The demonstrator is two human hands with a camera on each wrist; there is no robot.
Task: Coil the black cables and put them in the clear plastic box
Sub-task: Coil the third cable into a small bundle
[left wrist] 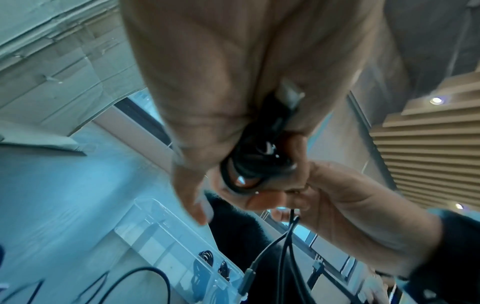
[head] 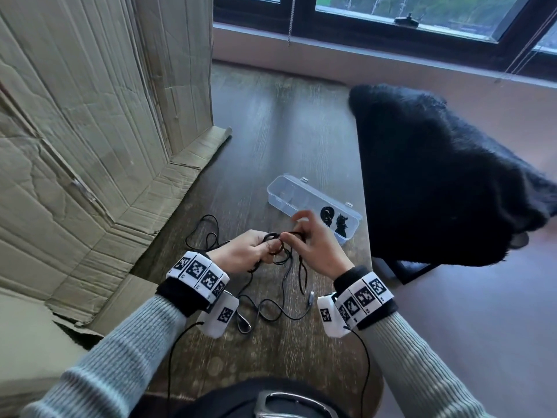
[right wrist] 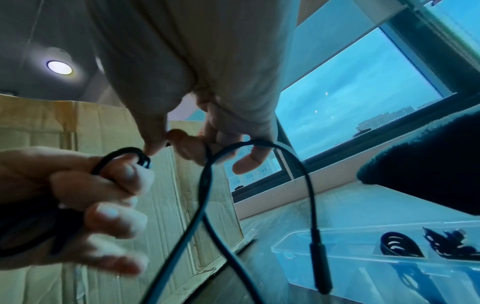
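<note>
A black cable [head: 275,245] is partly wound into small loops above the near middle of the table [head: 271,122]. The left hand [head: 244,247] has its fingers curled round the loops, and a metal plug end sticks out of that fist in the left wrist view. The right hand [head: 313,245] pinches the strand beside the loops between thumb and forefinger, the other fingers spread loose, and a slack bight drapes over them. The rest of the cable hangs down and trails across the table toward the near edge.

Just beyond the right hand lies the box [head: 289,191], open, with two coils [head: 334,220] already in its right end and the left end bare. Another loose cable [head: 205,233] lies on the table left of the hands. Cardboard [head: 90,131] stands along the left, and a black fleece [head: 437,176] is to the right.

The step in hand looks like coiling, midway. Next, the right hand probably needs to feed more slack round the held loops without letting them spring open.
</note>
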